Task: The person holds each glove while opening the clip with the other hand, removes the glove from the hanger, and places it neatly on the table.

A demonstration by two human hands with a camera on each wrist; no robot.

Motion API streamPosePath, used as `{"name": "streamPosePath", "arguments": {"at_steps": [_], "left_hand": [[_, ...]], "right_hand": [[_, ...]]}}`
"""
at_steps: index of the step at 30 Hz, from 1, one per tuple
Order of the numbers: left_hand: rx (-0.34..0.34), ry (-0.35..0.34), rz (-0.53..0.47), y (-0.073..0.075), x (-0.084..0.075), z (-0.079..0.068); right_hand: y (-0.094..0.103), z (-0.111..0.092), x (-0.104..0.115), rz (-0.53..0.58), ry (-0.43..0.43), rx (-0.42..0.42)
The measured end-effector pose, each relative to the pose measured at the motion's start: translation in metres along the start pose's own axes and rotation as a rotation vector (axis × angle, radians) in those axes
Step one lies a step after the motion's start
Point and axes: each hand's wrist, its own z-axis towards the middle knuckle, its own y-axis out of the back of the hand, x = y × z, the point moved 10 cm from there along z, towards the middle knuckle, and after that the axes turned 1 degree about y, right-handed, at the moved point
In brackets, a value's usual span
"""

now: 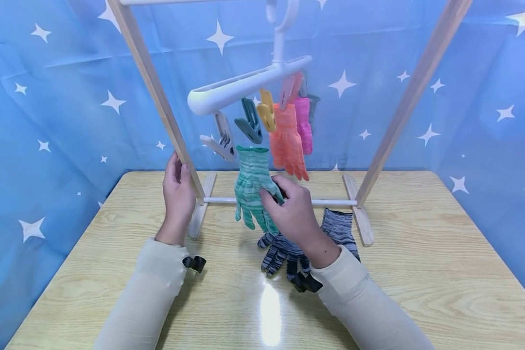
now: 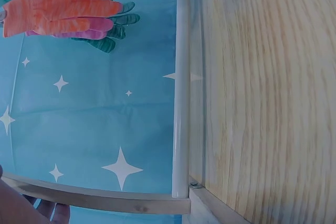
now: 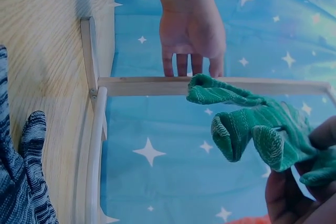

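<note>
My right hand [image 1: 293, 206] pinches the side of a green striped knit glove [image 1: 251, 170], thumb in front. The glove's cuff is up and its fingers point down. A dark green clothespin [image 1: 250, 124] is right at the cuff; whether it grips it I cannot tell. My left hand [image 1: 179, 192] holds the left wooden post [image 1: 157, 99] of a stand, with fingers behind it, as the right wrist view [image 3: 181, 65] also shows. Under my right forearm, a black-and-grey knit glove [image 1: 339, 226] lies on the table, partly hidden.
Above hangs a white hanger [image 1: 245, 85] with a grey clothespin [image 1: 222, 138] and a yellow clothespin [image 1: 267, 112]. Behind the green glove hang an orange glove [image 1: 286, 141], a pink glove [image 1: 304, 124] and another dark green one [image 2: 116, 30]. A white bar [image 1: 328, 202] joins the stand's feet.
</note>
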Motion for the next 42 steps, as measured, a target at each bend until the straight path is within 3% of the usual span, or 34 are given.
{"name": "streamPosePath", "arguments": {"at_steps": [20,42], "left_hand": [[-0.022,0.034,-0.012,0.003,-0.002,-0.001],[-0.044,0.115,-0.042,0.009,0.008,0.007]], "right_hand": [[-0.012,-0.001,-0.008,0.059,-0.011,0.039],[-0.050,-0.014,-0.022,0.141,-0.163,0.246]]}}
